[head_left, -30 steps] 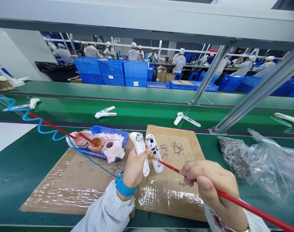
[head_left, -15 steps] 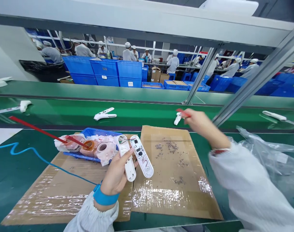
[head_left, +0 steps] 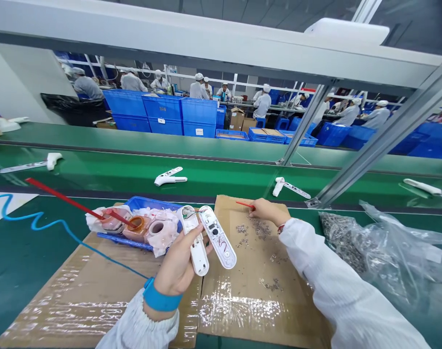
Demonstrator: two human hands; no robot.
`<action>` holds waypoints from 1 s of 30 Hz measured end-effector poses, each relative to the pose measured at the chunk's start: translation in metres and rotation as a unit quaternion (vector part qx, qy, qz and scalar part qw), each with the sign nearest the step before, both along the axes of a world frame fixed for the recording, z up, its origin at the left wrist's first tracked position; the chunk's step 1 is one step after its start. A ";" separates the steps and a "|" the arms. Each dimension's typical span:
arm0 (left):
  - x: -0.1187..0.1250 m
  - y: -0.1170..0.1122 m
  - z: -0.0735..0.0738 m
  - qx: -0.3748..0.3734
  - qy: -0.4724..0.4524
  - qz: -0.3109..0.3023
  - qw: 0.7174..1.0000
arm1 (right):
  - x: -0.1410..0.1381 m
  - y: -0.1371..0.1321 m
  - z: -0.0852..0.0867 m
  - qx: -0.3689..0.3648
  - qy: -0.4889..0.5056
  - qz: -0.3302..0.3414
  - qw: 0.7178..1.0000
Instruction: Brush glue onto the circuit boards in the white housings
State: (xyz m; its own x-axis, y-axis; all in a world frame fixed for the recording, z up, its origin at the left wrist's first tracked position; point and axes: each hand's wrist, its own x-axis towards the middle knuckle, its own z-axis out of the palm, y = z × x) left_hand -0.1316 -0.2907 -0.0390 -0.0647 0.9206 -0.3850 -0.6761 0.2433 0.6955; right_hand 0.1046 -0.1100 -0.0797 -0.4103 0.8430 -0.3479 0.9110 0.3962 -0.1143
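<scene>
My left hand (head_left: 175, 266) is closed around an opened white device casing. One casing half (head_left: 199, 256) lies against my fingers. Beside it, the other half (head_left: 226, 252) carries a circuit board, and thin wires link the two. My right hand (head_left: 266, 211) is closed on a thin red stick (head_left: 243, 204), which points left over the far part of the cardboard (head_left: 238, 295). Just below that hand, small metal pieces (head_left: 262, 230) lie scattered on the cardboard. A blue band with a coiled cord circles my left wrist.
A blue tray (head_left: 133, 242) holds tissue-wrapped jars (head_left: 135, 230) with red sticks leaning out. Opened white devices (head_left: 171, 179) lie on the green conveyor (head_left: 221, 177). At the right, a clear bag (head_left: 391, 257) contains many small metal pieces. A slanted metal post (head_left: 369, 140) rises beyond my right arm.
My right hand, with the red stick, has come back from over the conveyor, down and left to the cardboard. The view has shifted slightly. My left hand still holds the casing.
</scene>
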 end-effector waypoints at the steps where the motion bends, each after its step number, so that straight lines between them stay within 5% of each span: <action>1: 0.002 0.003 0.001 0.002 -0.005 -0.002 1.000 | 0.001 0.000 0.001 -0.001 0.010 0.005 1.000; 10: 0.015 0.018 0.003 0.001 -0.036 -0.001 0.999 | -0.003 -0.008 0.006 -0.009 0.121 -0.015 0.993; 20: 0.046 0.062 -0.003 0.125 -0.141 0.098 0.977 | -0.022 -0.065 0.091 -0.066 0.372 -0.045 0.925; 24: 0.062 0.070 -0.003 0.204 -0.134 0.158 0.957 | -0.043 -0.084 0.085 -0.114 0.395 -0.046 0.911; 30: 0.071 0.071 -0.001 0.218 -0.098 0.225 0.945 | -0.052 -0.088 0.069 -0.105 0.417 -0.092 0.898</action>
State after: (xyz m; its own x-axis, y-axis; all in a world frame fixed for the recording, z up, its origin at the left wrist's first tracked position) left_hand -0.0604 -0.2202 -0.0402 -0.4531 0.8912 -0.0214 -0.7695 -0.3789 0.5141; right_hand 0.0530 -0.1979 -0.0109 -0.4618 0.8754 -0.1431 0.5216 0.1375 -0.8421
